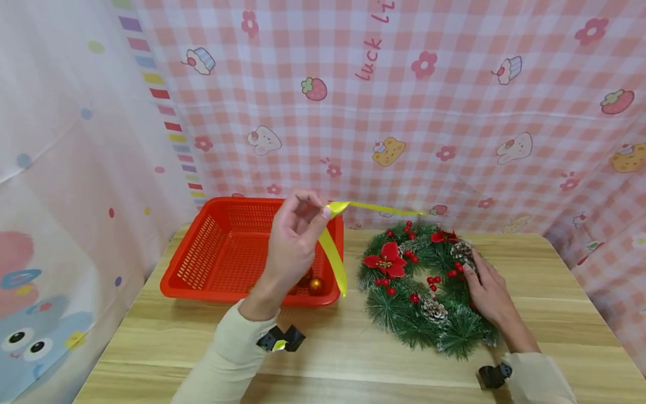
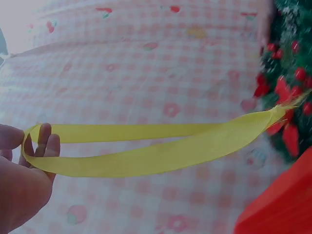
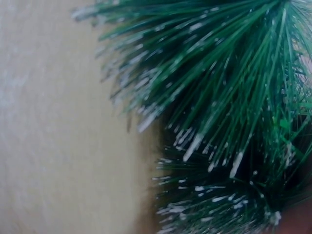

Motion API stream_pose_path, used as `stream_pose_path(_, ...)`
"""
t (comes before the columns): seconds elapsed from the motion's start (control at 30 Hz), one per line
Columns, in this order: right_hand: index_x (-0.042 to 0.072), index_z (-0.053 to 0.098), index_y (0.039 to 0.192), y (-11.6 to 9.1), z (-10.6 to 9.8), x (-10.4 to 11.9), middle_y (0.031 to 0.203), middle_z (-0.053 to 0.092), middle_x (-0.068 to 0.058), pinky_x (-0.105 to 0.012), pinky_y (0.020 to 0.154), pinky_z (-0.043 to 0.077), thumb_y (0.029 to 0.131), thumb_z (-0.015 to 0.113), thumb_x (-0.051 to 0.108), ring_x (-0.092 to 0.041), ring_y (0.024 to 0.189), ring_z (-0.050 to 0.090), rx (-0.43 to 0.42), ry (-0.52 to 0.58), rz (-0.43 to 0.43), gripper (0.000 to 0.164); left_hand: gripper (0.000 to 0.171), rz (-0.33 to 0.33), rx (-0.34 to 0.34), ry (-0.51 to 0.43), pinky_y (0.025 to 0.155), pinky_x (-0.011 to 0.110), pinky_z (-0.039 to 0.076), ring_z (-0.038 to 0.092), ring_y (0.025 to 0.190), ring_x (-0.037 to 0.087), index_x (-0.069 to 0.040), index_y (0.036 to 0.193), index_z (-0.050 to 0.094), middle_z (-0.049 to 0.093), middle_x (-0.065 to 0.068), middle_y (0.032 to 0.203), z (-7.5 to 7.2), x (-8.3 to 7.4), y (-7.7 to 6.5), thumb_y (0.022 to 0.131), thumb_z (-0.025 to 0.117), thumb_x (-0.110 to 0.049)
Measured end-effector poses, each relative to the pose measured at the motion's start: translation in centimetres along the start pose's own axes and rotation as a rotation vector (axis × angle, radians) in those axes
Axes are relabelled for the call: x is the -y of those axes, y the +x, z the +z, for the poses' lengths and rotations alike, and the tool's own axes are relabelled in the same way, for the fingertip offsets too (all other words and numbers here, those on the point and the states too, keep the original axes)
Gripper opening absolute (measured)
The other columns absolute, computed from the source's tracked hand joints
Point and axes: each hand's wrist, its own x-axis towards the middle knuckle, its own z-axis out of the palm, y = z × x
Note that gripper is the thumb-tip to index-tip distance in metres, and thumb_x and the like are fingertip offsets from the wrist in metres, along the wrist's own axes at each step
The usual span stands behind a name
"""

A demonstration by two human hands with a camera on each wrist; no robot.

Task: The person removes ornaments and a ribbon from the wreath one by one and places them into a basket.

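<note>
My left hand (image 1: pixel 295 238) is raised at the red basket's right side, pinching a yellow ribbon (image 1: pixel 334 261) between thumb and fingertips. One strip of the ribbon stretches right toward the wreath's back edge, and another hangs down past the basket rim. In the left wrist view the ribbon (image 2: pixel 146 161) loops over the fingers and narrows to a frayed end. A green wreath (image 1: pixel 388 311) with red flowers, berries and pinecones lies on the table. My right hand (image 1: pixel 492 294) grips its right side, thumb on top; some fingers are hidden. Frosted needles of the wreath (image 3: pixel 219 73) fill much of the right wrist view.
The red plastic basket (image 1: pixel 202 293) stands on the left of the wooden table (image 1: pixel 550 292). A shiny orange-gold ball (image 1: pixel 315 287) lies in its front right corner, partly beside other round things. A pink checked cloth (image 1: pixel 353 129) hangs right behind the table.
</note>
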Motion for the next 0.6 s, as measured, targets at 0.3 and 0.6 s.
stream_pose_path(0.3, 0.005, 0.008, 0.159, 0.0, -0.1, 0.0, 0.153, 0.015, -0.041, -0.077, 0.103, 0.015, 0.109, 0.027, 0.04, -0.066, 0.134, 0.014, 0.014, 0.005, 0.012, 0.064, 0.026, 0.187, -0.156, 0.031, 0.096, 0.03, 0.052, 0.06, 0.103, 0.021, -0.016, 0.096, 0.052, 0.056, 0.002, 0.1, -3.9, -3.2, 0.6, 0.094, 0.051, 0.01)
stream_pose_path(0.6, 0.006, 0.007, 0.159, 0.0, -0.1, 0.1, 0.154, 0.014, -0.04, -0.077, 0.103, 0.015, 0.109, 0.027, 0.04, -0.065, 0.136, 0.013, 0.026, 0.017, 0.008, 0.064, 0.018, 0.226, -0.27, 0.001, 0.097, 0.029, 0.051, 0.055, 0.102, 0.026, -0.01, 0.1, 0.052, 0.053, 0.01, 0.102, -7.5, -4.6, 0.8, 0.096, 0.051, 0.008)
